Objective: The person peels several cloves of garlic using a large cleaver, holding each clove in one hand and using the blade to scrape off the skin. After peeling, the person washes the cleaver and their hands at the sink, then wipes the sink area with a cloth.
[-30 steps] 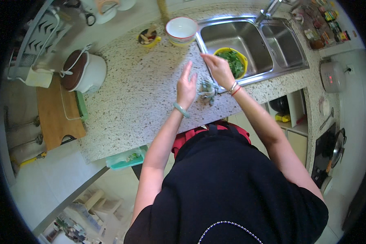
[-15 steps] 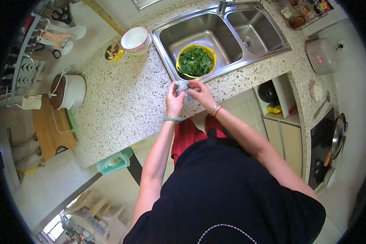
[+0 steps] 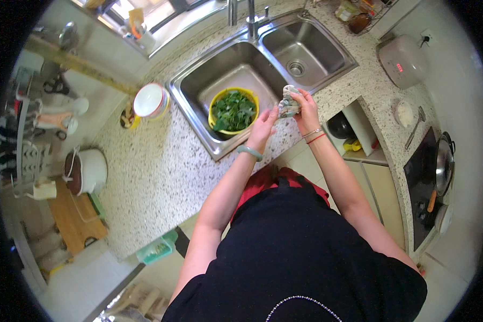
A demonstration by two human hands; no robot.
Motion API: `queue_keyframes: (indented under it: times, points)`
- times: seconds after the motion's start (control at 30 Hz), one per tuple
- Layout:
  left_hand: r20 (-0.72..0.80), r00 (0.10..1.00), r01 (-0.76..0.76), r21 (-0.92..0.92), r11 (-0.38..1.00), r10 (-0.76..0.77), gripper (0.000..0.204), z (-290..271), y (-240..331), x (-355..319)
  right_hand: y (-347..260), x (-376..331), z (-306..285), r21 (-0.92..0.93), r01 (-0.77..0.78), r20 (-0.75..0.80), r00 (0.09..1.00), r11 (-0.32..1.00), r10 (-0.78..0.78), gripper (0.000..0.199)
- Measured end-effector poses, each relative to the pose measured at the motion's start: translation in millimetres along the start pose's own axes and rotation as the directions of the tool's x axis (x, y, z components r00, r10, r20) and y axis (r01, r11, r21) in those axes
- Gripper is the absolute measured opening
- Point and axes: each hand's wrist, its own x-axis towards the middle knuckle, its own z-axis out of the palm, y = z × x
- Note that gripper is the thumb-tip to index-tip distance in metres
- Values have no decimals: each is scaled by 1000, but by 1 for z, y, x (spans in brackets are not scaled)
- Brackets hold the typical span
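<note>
A bunched, pale, patterned cloth [image 3: 288,102] is held up over the front edge of the sink. My right hand [image 3: 307,111] is closed around its right side. At the cloth's lower left, my left hand [image 3: 263,127] has its fingertips against the fabric; they partly hide its edge. Just left of my hands, a yellow basket [image 3: 214,127] full of green leaves [image 3: 234,110] sits in the large basin of the steel sink [image 3: 189,115].
Stacked bowls [image 3: 151,102] stand left of the sink, beside a small yellow container [image 3: 129,117]. A lidded white pot [image 3: 93,172] is farther left. The faucet [image 3: 252,21] rises behind the basins. At right are a rice cooker [image 3: 402,61] and a pan [image 3: 444,163] on the stove.
Both hands have moved right with the cloth, from beside the leaf basket toward the divider between the basins. The view has shifted, showing more of the window and faucet.
</note>
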Motion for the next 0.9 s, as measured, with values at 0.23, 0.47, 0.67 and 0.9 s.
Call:
queue_keyframes:
  times: [0.23,0.47,0.67,0.9]
  points:
    - [497,860,220,-162,962,-113,48,65,37,55,-31,34,-18,-578,253,-12,948,776,-318,29]
    - [508,828,370,-172,913,-240,27,99,57,116,-77,95,-35,-374,38,153,988,927,21,31]
    - [695,669,579,-268,770,-262,27,130,69,166,-119,144,-41,-2,-296,630,741,955,231,63]
    - [555,704,563,-58,824,-442,23,159,89,212,-143,225,-65,-284,-253,559,740,925,374,40]
